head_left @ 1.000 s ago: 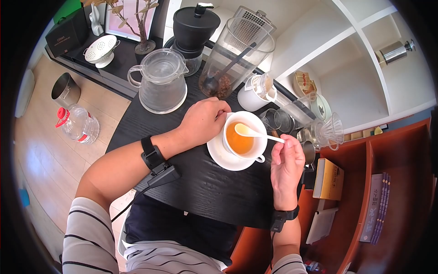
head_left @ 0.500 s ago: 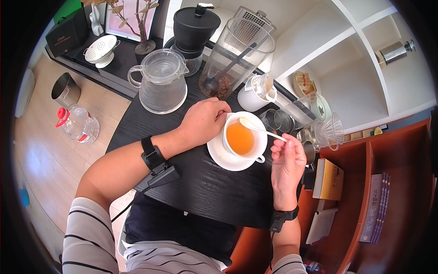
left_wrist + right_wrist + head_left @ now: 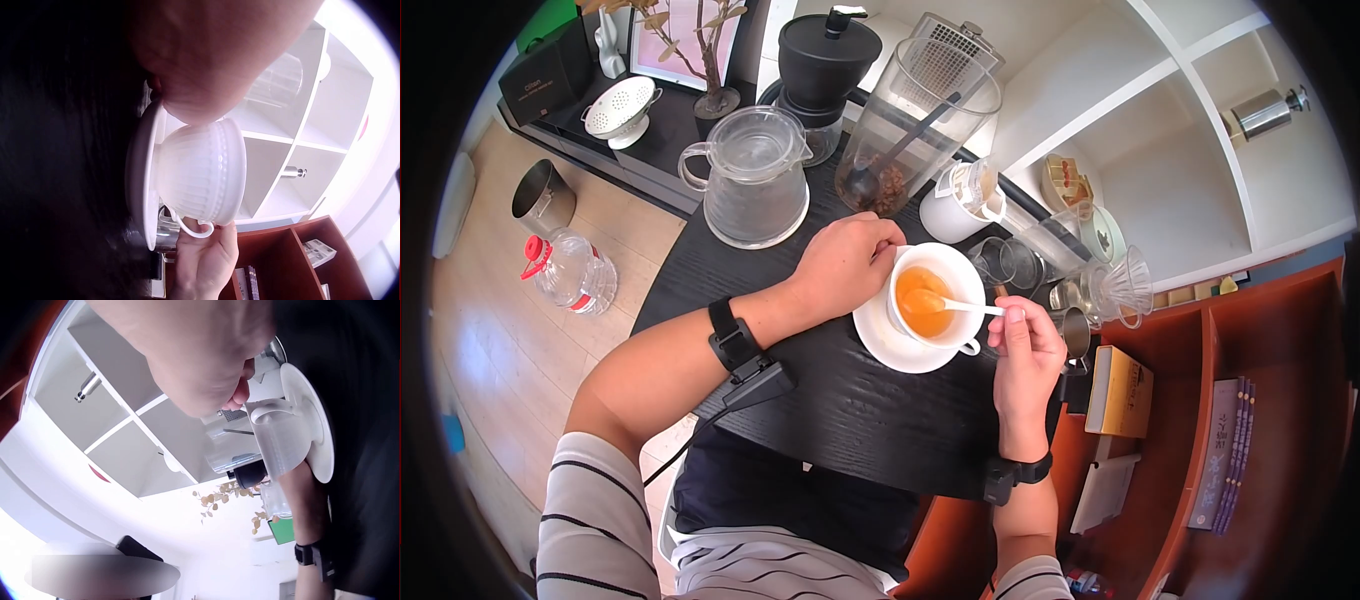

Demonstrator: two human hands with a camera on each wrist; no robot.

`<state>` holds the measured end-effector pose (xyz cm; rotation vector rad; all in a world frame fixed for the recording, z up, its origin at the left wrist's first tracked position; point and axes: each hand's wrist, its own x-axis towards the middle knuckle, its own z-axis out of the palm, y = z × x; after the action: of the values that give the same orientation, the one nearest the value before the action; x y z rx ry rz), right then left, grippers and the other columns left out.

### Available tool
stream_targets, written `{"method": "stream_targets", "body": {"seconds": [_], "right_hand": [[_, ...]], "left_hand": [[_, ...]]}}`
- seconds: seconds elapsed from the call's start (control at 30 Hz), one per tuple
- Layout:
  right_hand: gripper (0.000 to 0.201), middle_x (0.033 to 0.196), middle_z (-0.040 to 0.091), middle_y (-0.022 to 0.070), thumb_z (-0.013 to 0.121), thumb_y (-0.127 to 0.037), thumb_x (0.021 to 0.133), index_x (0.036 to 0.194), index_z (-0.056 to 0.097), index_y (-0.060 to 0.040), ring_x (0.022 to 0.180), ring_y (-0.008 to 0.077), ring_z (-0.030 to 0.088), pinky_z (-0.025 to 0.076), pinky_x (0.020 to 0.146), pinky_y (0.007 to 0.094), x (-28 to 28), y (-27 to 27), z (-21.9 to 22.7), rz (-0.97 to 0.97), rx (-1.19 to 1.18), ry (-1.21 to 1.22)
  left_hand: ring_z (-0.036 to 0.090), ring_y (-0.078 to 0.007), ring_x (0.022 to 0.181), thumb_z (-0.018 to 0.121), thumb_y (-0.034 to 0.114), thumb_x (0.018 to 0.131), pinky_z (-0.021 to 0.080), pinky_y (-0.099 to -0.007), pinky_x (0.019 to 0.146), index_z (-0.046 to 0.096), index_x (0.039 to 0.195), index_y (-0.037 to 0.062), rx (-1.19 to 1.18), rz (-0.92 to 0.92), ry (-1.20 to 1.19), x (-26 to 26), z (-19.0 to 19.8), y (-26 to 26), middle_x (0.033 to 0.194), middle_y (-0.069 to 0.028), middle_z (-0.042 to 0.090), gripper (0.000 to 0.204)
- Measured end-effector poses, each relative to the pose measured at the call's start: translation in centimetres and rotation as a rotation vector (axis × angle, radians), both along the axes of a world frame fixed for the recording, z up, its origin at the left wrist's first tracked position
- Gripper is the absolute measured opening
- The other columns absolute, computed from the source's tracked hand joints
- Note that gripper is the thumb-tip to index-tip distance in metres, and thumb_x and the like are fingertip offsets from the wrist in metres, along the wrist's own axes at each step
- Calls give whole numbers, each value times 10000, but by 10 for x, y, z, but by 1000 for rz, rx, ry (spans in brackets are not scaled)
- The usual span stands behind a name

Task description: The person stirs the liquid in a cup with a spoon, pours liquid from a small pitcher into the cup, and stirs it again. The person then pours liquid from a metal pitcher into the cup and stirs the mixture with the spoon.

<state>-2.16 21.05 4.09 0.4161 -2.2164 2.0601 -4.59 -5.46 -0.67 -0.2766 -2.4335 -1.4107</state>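
Observation:
A white two-handled cup [image 3: 968, 270] of amber liquid [image 3: 920, 315] stands on a white saucer [image 3: 880, 345], its ribbed outside showing in the left wrist view. My left hand [image 3: 852, 262] curls its fingers at the cup's far-left side and grips it by the handle there, which the fingers mostly hide. Between thumb and fingers, my right hand [image 3: 1028, 355] pinches the end of a white spoon [image 3: 972, 307] on the cup's right side. The spoon's bowl is dipped in the liquid. A second handle [image 3: 199, 231] loops out on the near right.
A glass jug [image 3: 755, 190], a black coffee grinder [image 3: 825, 60] and a tall glass vessel [image 3: 920, 120] with beans line the table's back. Beside them stands a white mug [image 3: 948, 215] with a drip bag. Glassware [image 3: 1120, 290] and a metal cup [image 3: 1075, 335] are at right.
The spoon has swung from the cup's far inner wall down into the liquid, its handle lower and flatter. My right hand shifted slightly with it; the left hand stays in place.

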Motion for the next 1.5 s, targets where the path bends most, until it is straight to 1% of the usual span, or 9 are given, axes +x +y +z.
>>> {"method": "stream_targets", "body": {"seconds": [0.2,0.3,0.53,0.73,0.9,1.0,1.13,1.27,1.5], "right_hand": [[222,850,689,37,634,-175,1114,1159,723,24,705,96,577,439,639,231,-2,2,2,81,-290,-254],[230,832,669,37,634,-189,1113,1159,711,23,694,103,554,427,632,237,-4,3,4,100,-376,-254],[236,818,654,36,647,-211,1107,1143,704,16,690,104,533,406,627,240,-1,3,8,76,-392,-184],[227,809,646,29,642,-196,1108,1145,705,18,692,99,541,414,637,245,1,3,7,126,-346,-95],[209,853,661,33,640,-166,1110,1141,718,26,762,99,618,475,689,229,6,3,8,11,-130,180],[195,904,673,45,640,-144,1109,1155,729,22,802,106,656,522,734,234,9,2,8,-60,27,271],[192,949,683,58,646,-135,1106,1178,733,20,809,111,672,544,756,243,9,-4,6,-52,138,285],[212,892,704,52,641,-149,1112,1187,735,26,776,103,657,533,733,244,7,-4,5,-19,147,166],[233,819,681,37,608,-184,1129,1147,725,16,684,92,585,442,629,234,-1,0,2,90,-138,-119]], "left_hand": [[660,-264,731,718,104,934,517,-371,686,775,1045,33,-7,2,10,-1,-3,0,847,-118,666,144],[658,-263,732,719,104,932,517,-371,686,776,1045,33,-9,4,17,-1,-3,0,844,-116,665,145],[646,-250,734,722,108,934,513,-366,686,776,1051,36,-7,-3,11,-2,-4,0,836,-105,662,148],[644,-245,730,721,113,938,513,-363,684,777,1058,37,-14,-10,19,-2,-4,0,848,-108,661,153],[641,-247,723,725,117,937,514,-364,681,781,1065,41,-6,-1,3,-2,-3,0,853,-112,657,158],[641,-249,722,730,118,935,514,-365,680,782,1065,43,-9,-1,0,-1,-3,0,852,-112,655,159],[642,-253,724,731,115,932,510,-367,679,781,1060,40,-11,0,-2,-1,-3,0,843,-113,654,156],[644,-255,726,729,112,932,508,-370,680,780,1055,36,-11,-1,10,-2,-4,0,834,-113,654,153],[643,-253,709,721,105,932,508,-367,671,778,1052,33,-3,-1,12,-2,-4,0,831,-112,655,151]]}}
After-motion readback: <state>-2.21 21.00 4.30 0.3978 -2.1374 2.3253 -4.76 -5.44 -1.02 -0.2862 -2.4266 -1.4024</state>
